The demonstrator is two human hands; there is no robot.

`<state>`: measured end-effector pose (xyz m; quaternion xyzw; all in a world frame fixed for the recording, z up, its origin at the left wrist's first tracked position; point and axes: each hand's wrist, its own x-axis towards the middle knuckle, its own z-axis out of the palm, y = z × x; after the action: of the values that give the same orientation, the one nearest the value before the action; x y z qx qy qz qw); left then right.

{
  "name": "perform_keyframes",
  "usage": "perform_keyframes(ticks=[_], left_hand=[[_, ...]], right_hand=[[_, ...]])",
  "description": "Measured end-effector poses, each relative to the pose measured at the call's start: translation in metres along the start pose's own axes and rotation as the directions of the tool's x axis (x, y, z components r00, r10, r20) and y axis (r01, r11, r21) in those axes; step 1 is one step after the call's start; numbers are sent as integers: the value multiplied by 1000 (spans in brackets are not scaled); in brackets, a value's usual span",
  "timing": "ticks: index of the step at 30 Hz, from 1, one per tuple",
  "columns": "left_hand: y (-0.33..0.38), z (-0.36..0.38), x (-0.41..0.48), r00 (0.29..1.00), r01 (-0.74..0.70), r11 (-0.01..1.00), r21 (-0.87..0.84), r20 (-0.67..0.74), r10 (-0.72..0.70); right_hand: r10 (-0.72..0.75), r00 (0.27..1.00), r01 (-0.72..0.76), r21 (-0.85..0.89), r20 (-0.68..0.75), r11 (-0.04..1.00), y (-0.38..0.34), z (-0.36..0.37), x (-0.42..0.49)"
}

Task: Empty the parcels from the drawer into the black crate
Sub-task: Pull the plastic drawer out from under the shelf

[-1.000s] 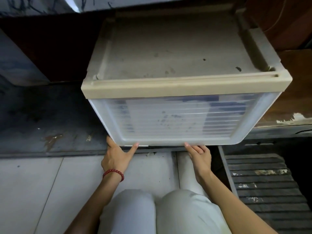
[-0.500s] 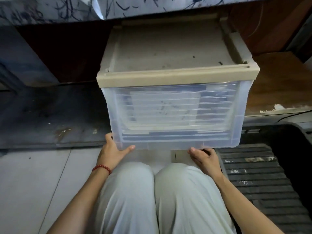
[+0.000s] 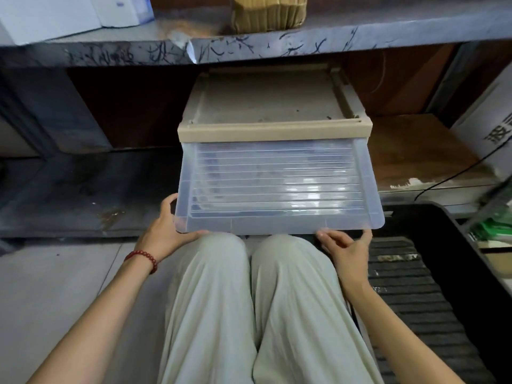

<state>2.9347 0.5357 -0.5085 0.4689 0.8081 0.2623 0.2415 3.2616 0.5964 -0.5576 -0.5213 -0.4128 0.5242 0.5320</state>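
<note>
A grey-blue bench, its front edge scored with dark scribbles, runs across the top of the view. A pale tiled floor fills the lower left. At the right stands the black crate, with its ribbed bottom showing and some green and white items at its far right edge, too blurred to name.

Under the bench sits a beige drawer unit with a dusty top. The translucent drawer hangs from its front. The drawer's upper edge lies beneath the unit's beige bar, and its lower edge is tipped outward above the person's knees, just left of the crate. The ribbed, clouded plastic hides whatever lies inside, so the parcels cannot be made out.

The person's legs, in pale trousers, are drawn together below the drawer.

Both hands are on the drawer's lower edge. The left hand grips the lower left corner, with fingers curled up round the side and the thumb laid along the bottom rim. The right hand holds the bottom edge near the right corner from beneath, its fingertips and thumb touching the rim.

On the bench stand a white box and a tan cardboard bundle. A dark cable trails at the right. A red bead bracelet circles the left wrist.
</note>
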Motion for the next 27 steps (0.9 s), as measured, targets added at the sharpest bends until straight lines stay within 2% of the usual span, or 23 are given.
perform_keyframes(ticks=[8,17,22,27], left_hand=[[29,-34,-7,996,-61,996,69,-65,65],[23,-23,4,980,-106,990,93,-156,119],[23,-11,28,956,-85,992,96,-272,108],[28,-5,46,943,-71,986,151,-313,116]], right_hand=[[-150,989,150,-51,-2,987,-43,-6,-6],[-127,992,125,-58,-26,990,-38,4,16],[-148,984,139,-84,-101,987,-45,25,35],[-164,977,147,-129,-134,981,-47,31,57]])
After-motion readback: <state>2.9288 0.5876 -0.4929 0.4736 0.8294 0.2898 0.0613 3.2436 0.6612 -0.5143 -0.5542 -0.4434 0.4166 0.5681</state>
